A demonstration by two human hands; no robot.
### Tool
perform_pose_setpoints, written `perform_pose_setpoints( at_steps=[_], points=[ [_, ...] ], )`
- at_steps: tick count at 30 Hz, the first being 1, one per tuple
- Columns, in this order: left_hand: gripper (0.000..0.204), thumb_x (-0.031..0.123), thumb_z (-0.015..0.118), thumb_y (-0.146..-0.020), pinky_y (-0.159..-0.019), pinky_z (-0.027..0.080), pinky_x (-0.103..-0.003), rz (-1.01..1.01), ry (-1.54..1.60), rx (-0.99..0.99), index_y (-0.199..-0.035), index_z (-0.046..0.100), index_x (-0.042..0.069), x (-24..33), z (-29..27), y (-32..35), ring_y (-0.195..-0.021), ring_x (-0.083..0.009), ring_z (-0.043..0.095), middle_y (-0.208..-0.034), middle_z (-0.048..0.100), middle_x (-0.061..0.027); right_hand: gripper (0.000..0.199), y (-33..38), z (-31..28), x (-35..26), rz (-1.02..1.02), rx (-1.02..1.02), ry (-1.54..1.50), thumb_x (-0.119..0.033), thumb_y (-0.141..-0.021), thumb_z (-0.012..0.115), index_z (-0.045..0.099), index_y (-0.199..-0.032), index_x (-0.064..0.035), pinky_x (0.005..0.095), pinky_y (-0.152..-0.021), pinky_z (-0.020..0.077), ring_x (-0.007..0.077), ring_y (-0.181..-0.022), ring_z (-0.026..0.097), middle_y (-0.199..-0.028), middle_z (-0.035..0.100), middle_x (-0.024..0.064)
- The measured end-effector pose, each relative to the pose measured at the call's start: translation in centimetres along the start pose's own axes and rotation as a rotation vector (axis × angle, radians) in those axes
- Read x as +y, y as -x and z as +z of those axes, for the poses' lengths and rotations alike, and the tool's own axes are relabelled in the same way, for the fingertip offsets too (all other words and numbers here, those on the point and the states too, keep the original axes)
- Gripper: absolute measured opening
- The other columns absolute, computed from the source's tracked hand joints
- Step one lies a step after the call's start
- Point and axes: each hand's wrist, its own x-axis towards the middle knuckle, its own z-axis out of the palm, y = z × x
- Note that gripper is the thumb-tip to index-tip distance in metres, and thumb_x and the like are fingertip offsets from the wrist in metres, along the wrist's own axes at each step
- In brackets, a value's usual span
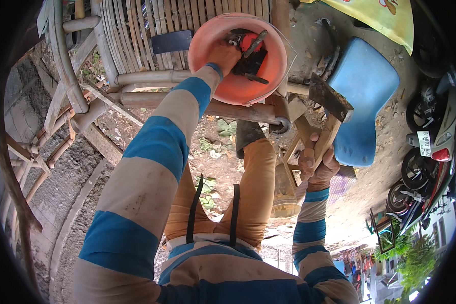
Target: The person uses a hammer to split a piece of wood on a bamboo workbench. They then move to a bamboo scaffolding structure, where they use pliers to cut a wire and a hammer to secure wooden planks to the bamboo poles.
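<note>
My left hand (224,57) reaches into an orange plastic bucket (205,30) at the upper middle. Its fingers are bent against the tools inside, and what they grip is partly hidden. Among those tools lie a red object (252,42), a worn grey-brown handle (255,43) and a flat black piece (251,63). On the right, my right hand (319,164) is closed round the wooden handle of a hammer (331,99), whose blocky dark head points up and away from me. The hammer is raised beside a blue plastic chair (365,96).
The bucket stands on a bamboo-slat bench (131,35), beside a flat black slab (172,42). Bamboo rails and poles (68,61) rise at the left. Behind my right hand is a wooden frame (291,159). Parked motorcycles (420,152) line the far right; leaves (225,126) litter the ground.
</note>
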Motion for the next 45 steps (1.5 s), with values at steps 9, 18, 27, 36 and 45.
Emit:
perform_pose_setpoints(
  at_steps=[9, 18, 27, 36, 45],
  points=[
    [0.021, 0.01, 0.056, -0.089, -0.083, 0.06, -0.044, 0.049, 0.072, 0.055, -0.106, 0.068, 0.005, -0.8, 1.0, 0.4, -0.101, -0.0348, 0.072, -0.099, 0.075, -0.0164, 0.067, 2.5, -1.9, 0.6, -0.028, 0.052, -0.059, -0.035, -0.095, 0.074, 0.049, -0.134, 0.0134, 0.0296, -0.04, 0.0428, 0.0175, -0.046, 0.049, -0.073, 0.059, 0.0157],
    [0.022, 0.007, 0.048, -0.096, -0.084, 0.06, -0.048, -0.01, 0.166, -0.144, -0.115, 0.059, 0.003, -0.4, -0.3, 0.1, -0.099, -0.0369, 0.074, -0.104, 0.075, -0.0219, 0.063, 4.1, -2.9, 2.3, -0.044, 0.096, -0.071, -0.031, -0.096, 0.074, 0.052, -0.134, 0.0141, 0.0266, -0.039, 0.0421, 0.0166, -0.048, 0.052, -0.076, 0.06, 0.0174],
    [0.027, -0.002, 0.063, -0.085, -0.086, 0.058, -0.044, 0.03, 0.261, -0.379, -0.111, 0.07, -0.004, -1.6, -6.3, 0.4, -0.1, -0.0352, 0.072, -0.099, 0.074, -0.0216, 0.063, 5.0, -2.6, 1.7, -0.041, 0.075, 0.026, -0.034, -0.095, 0.075, 0.055, -0.133, 0.0127, 0.0258, -0.035, 0.0395, 0.0147, -0.042, 0.047, -0.07, 0.059, 0.0152],
    [0.019, 0.006, 0.071, -0.087, -0.072, 0.056, -0.032, -0.164, 1.393, -0.397, -0.103, 0.077, -0.003, -3.9, -9.5, 9.2, -0.085, -0.0179, 0.07, -0.097, 0.076, -0.009, 0.049, 4.2, -0.2, 1.9, -0.06, 0.026, 0.175, -0.031, -0.097, 0.073, 0.058, -0.121, 0.009, 0.0233, -0.039, 0.0405, 0.0122, -0.046, 0.051, -0.074, 0.061, 0.0115],
    [0.023, 0.01, 0.074, -0.095, -0.063, 0.058, -0.029, -0.479, 1.637, -0.083, -0.11, 0.072, -0.007, -0.1, -8.3, 13.6, -0.075, -0.0178, 0.072, -0.092, 0.075, -0.0125, 0.032, 4.4, 2.0, 3.5, -0.098, 0.217, 0.454, -0.019, -0.102, 0.064, 0.061, -0.122, 0.0055, 0.022, -0.041, 0.0391, 0.0093, -0.047, 0.049, -0.075, 0.06, 0.0066]
  ],
)
